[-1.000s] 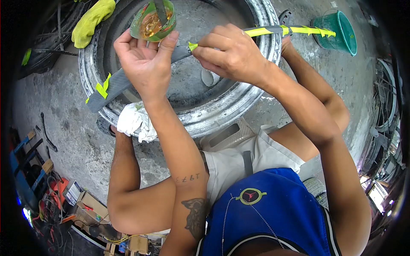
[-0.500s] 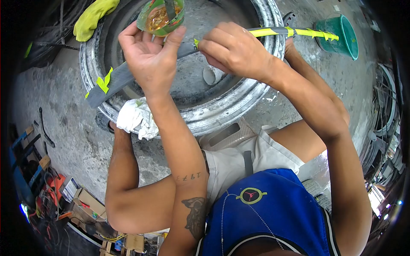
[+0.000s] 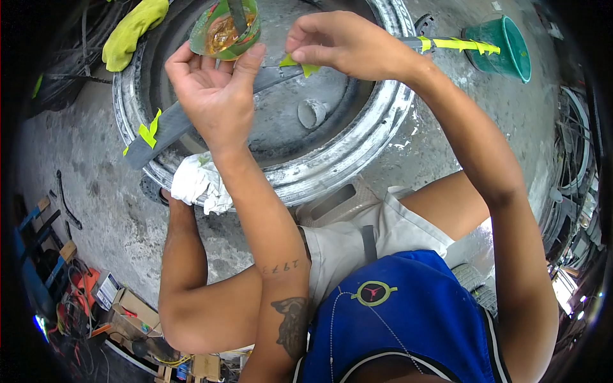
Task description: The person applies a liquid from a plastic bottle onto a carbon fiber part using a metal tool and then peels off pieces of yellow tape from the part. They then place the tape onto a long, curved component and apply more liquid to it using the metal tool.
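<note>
Above the tire [image 3: 281, 182], the left hand [image 3: 217, 96] keeps a narrow grip around a green cup [image 3: 199, 38] of amber contents, a dark stick [image 3: 237, 14] standing in it; the right hand [image 3: 348, 48] hovers over the dark strip [image 3: 172, 127], thumb and fingers bent close beside yellow-green tape [image 3: 309, 69], though I cannot tell whether its grip pinches any; the strip spans the tire, its right end overlapping a green bucket [image 3: 516, 51] in view; a white cloth [image 3: 198, 184] drapes the near rim.
</note>
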`<state>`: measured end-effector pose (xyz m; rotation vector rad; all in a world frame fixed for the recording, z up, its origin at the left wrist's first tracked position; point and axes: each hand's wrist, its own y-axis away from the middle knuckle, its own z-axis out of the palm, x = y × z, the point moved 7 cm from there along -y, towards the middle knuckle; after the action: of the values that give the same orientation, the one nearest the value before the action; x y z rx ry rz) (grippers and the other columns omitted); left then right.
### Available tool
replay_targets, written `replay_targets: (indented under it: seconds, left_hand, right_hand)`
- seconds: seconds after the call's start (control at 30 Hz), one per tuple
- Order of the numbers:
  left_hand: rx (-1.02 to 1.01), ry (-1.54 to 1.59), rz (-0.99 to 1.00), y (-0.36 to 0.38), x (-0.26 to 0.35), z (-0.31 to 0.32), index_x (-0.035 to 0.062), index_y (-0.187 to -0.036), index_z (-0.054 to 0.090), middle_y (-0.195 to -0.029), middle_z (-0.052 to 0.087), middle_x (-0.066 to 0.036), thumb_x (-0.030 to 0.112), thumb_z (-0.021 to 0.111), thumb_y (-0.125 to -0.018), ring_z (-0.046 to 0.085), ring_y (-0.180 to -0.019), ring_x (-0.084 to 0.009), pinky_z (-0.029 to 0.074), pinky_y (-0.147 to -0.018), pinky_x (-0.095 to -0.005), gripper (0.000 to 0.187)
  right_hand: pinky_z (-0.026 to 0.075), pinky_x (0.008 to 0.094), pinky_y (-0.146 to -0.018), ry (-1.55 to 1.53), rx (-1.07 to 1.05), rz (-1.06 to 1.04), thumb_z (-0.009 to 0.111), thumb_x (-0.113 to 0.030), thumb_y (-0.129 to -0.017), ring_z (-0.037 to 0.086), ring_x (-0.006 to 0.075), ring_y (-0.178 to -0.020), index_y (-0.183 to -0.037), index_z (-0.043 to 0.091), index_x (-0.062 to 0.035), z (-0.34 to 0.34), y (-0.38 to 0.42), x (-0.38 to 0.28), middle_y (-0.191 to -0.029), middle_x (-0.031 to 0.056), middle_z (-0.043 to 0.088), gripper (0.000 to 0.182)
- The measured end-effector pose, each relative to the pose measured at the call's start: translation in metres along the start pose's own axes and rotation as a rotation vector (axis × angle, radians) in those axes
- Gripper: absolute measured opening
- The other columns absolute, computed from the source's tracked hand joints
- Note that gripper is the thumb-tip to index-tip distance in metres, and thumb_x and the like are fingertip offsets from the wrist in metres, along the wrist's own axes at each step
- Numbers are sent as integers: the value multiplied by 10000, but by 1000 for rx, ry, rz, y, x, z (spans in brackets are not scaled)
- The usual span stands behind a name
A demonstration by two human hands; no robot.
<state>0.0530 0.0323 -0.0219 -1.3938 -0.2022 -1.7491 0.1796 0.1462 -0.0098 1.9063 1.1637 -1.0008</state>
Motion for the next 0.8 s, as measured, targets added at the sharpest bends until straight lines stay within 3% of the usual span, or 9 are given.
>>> replay_targets:
  seconds: [0.13,0.2,0.27,0.33,0.37,0.5,0.63,0.73,0.8]
  left_hand:
    - [-20,-22,-4,-1,-1,-1,-29,-1185,345,-1233,530,-238,-96,796,-743,592,-1122,-261,528,-975,-379,635]
    - [-26,-27,4,0,-2,1,-30,-1186,345,-1239,527,-241,-97,795,-743,591,-1124,-262,526,-979,-379,635]
    - [-5,18,-2,1,-1,1,-32,-1188,390,-1248,546,-217,-103,780,-760,570,-1166,-255,485,-1017,-392,584]
    - [-8,6,12,0,-1,1,-33,-1188,393,-1252,542,-216,-104,780,-760,568,-1166,-255,484,-1017,-394,581]
    - [-12,-8,25,0,0,2,-34,-1188,397,-1256,538,-214,-104,780,-759,567,-1167,-256,484,-1016,-396,579]
    - [-10,-8,6,1,0,2,-32,-1190,401,-1257,532,-208,-101,783,-758,563,-1173,-259,474,-1027,-404,580]
    - [-15,-12,16,0,-2,0,-26,-1188,383,-1246,530,-214,-94,795,-746,569,-1163,-267,488,-1020,-402,608]
    - [-19,-38,7,0,-3,-1,-23,-1185,363,-1248,522,-227,-86,808,-735,577,-1155,-270,509,-1006,-396,636]
    - [-18,-47,1,0,-3,-1,-23,-1187,362,-1251,520,-229,-85,809,-734,575,-1157,-271,510,-1006,-396,640]
  right_hand:
    - [503,307,-707,-334,4,93,742,-173,-851,597,139,-795,-1097,639,-12,-9,11,8,-876,84,651,312]
    - [494,302,-691,203,227,-161,766,-185,-826,593,129,-792,-1075,648,-14,-26,23,-15,-893,89,649,325]
    - [489,291,-686,358,304,-326,757,-146,-815,600,128,-766,-1013,665,-4,-21,33,-26,-840,88,656,260]
    - [509,403,-731,581,376,-559,730,-154,-800,634,276,-860,-945,647,-54,-3,46,-22,-947,88,644,195]
    - [498,370,-721,670,388,-603,751,-160,-760,632,218,-854,-925,644,-100,4,48,-20,-950,35,645,206]
    - [473,323,-712,846,399,-648,742,-139,-727,625,171,-849,-893,628,-127,21,51,-10,-936,-13,639,201]
    - [485,344,-708,808,419,-669,735,-135,-745,630,193,-834,-878,631,-105,19,51,-13,-914,9,645,171]
    - [498,364,-701,582,411,-605,722,-125,-761,633,222,-819,-869,642,-82,8,44,-8,-878,43,650,141]
    - [510,376,-704,394,322,-390,701,-128,-769,636,257,-783,-877,658,-58,-2,34,-3,-840,84,646,136]
